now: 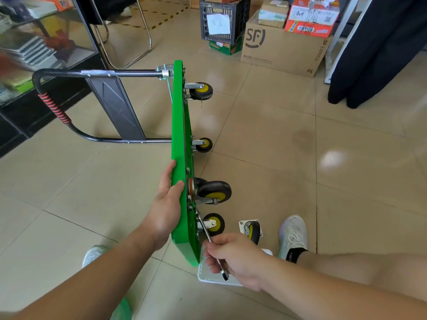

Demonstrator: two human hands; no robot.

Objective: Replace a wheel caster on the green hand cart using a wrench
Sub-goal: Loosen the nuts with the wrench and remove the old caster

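Now, lower centre of frame: right hand has fingers curled tight round the shank of the wrench, whose head reaches up to a bolt beside the nearest mounted caster.

Left hand, centre frame, grips the long edge of the green hand cart, thumb hooked over it. The cart stands on its side on the tiled floor, wheels facing frame right.

A loose caster lies just right of the wrench, and a white tray sits under the right hand.

Risks:
- The wrench seat on the bolt is unclear. A shallow bite could slip and drive knuckles into the deck edge.
- Turning force could tip the cart if the left hand slackens.
- A freed nut may roll away across the tiles.
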